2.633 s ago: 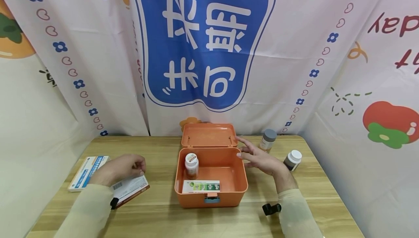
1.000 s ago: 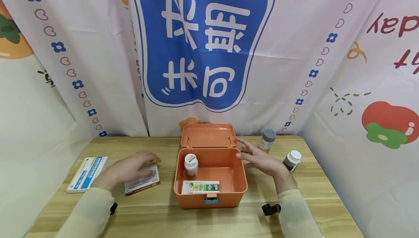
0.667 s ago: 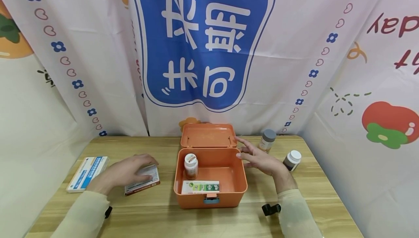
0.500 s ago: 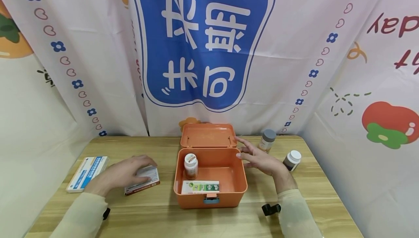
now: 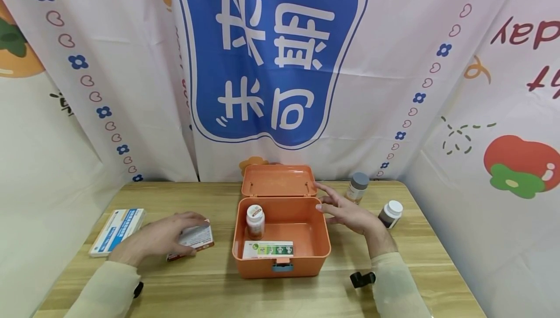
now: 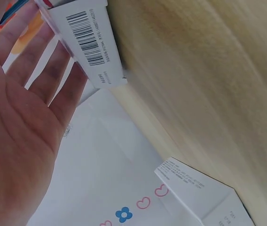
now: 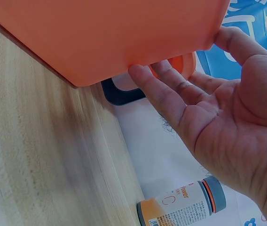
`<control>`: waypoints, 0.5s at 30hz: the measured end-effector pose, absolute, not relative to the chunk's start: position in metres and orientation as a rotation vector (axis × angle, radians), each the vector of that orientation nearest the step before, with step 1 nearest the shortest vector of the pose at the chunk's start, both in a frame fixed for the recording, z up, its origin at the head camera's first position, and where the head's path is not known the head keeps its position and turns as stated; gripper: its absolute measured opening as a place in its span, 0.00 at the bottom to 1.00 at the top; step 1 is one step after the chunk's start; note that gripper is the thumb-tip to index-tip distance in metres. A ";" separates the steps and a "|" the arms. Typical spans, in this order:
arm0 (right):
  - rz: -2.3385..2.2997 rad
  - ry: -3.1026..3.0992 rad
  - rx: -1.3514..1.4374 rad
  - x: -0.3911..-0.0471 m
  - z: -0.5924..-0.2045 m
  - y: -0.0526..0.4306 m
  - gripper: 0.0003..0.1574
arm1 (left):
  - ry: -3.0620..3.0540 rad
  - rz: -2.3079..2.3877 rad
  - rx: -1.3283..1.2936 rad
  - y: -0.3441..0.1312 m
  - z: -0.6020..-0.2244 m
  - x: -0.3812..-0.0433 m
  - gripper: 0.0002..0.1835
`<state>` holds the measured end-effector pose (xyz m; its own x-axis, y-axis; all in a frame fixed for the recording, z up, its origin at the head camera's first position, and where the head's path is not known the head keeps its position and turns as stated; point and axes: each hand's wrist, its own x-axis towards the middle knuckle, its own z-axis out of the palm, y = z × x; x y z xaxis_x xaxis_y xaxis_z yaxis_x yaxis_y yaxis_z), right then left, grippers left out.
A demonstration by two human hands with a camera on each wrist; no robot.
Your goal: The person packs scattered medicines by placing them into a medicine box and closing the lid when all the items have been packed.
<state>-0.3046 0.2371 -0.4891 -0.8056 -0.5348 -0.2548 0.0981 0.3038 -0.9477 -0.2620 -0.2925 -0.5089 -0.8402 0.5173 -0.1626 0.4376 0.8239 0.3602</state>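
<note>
In the head view my left hand (image 5: 157, 238) spans a white medicine box (image 5: 197, 235) with a dark red side that lies on the table, thumb at its near edge, fingers over its far end. The left wrist view shows these fingers straight along the barcoded box (image 6: 89, 44). My right hand (image 5: 350, 213) touches the back right corner of the orange storage box (image 5: 282, 269) with extended fingers; the right wrist view shows the fingertips (image 7: 138, 73) against its outer wall. Inside the storage box are a white-capped bottle (image 5: 255, 223) and a white-green carton (image 5: 268, 250).
A blue-and-white carton (image 5: 115, 233) lies at the left of the wooden table (image 5: 210, 293). Behind and right of my right hand stand a grey-capped bottle (image 5: 358, 186) and a white-capped dark bottle (image 5: 391, 214). The storage box lid (image 5: 279, 182) is raised at the back, near the curtain.
The medicine box has moved right, away from the blue-and-white carton, with my left hand. Lately the box has stayed put while my left thumb has shifted to its near edge. My right hand has not moved.
</note>
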 end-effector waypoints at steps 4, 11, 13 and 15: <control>-1.533 2.037 -0.386 -0.305 -0.489 0.237 0.48 | 2.734 0.472 0.718 -0.292 -0.508 -0.262 0.37; -1.521 2.047 -0.363 -0.304 -0.488 0.237 0.48 | 2.732 0.481 0.696 -0.290 -0.507 -0.262 0.36; -1.519 2.051 -0.360 -0.303 -0.487 0.236 0.49 | 2.747 0.477 0.698 -0.289 -0.505 -0.262 0.35; -1.520 2.051 -0.361 -0.303 -0.487 0.236 0.49 | 2.768 0.466 0.705 -0.287 -0.503 -0.262 0.35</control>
